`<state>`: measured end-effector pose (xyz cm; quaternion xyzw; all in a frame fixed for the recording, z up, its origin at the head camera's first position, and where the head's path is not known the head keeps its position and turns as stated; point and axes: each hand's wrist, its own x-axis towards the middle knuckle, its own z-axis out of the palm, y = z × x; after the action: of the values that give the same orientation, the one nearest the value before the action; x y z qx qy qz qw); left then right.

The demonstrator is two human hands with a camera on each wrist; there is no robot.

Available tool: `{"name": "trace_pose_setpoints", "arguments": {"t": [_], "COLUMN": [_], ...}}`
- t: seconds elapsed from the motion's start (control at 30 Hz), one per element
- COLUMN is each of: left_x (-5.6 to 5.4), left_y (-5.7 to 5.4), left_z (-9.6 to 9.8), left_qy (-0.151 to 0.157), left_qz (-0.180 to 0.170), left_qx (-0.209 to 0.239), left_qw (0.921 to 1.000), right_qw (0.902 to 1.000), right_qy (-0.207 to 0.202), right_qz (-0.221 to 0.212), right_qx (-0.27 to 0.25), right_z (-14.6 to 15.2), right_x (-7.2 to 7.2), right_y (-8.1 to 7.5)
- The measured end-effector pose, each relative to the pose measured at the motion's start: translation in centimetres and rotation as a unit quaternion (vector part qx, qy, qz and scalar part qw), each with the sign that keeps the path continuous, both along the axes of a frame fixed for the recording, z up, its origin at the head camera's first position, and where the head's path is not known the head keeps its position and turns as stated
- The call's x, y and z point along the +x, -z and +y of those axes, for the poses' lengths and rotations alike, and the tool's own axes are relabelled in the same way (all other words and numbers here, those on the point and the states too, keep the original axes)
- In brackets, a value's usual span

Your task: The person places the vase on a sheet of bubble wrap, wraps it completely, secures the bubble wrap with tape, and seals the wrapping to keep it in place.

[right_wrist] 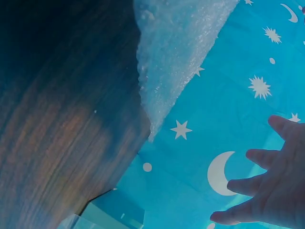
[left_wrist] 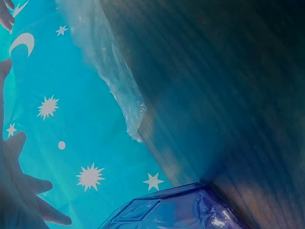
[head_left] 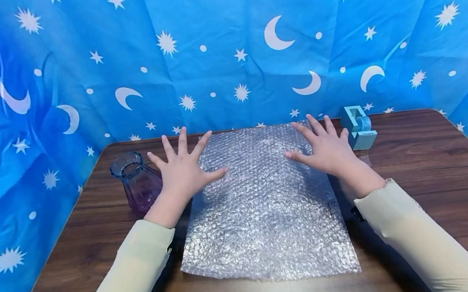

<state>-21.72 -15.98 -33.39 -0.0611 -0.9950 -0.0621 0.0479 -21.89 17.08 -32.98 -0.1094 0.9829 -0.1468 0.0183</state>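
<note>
A sheet of bubble wrap [head_left: 264, 210] lies spread on the wooden table, reaching its far edge. Over its left side is my left hand [head_left: 182, 172], fingers straight and spread wide, holding nothing. My right hand [head_left: 331, 151] mirrors it over the right side, also with splayed fingers and nothing held. In the wrist views both hands look raised above the sheet. Just left of the left hand stands a glass vase [head_left: 140, 186], blue at its scalloped rim and purple lower down, partly hidden by the hand. Beyond the right hand sits a teal tape dispenser [head_left: 362, 140] with a roll of tape.
The dark wooden table [head_left: 431, 180] ends at a blue cloth backdrop [head_left: 216, 70] with white stars and moons, which hangs behind and along both sides. The vase stands near the table's left edge, the dispenser near its back edge.
</note>
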Motion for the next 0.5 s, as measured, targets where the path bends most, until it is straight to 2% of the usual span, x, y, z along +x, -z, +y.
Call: {"name": "trace_pose_setpoints", "arguments": {"t": [0.2, 0.5], "left_x": [0.13, 0.56], "left_y": [0.25, 0.57], "left_z": [0.06, -0.07], "left_qy": [0.007, -0.001], "left_qz": [0.005, -0.003], "left_qx": [0.006, -0.001], "left_qw": [0.9999, 1.0000], "right_qw": [0.9999, 0.9986], "right_qy": [-0.002, -0.009], "right_qz": [0.014, 0.051], "right_qx": [0.001, -0.005], "right_z": [-0.11, -0.32], "right_x": [0.01, 0.20], "right_y": [0.40, 1.09]}}
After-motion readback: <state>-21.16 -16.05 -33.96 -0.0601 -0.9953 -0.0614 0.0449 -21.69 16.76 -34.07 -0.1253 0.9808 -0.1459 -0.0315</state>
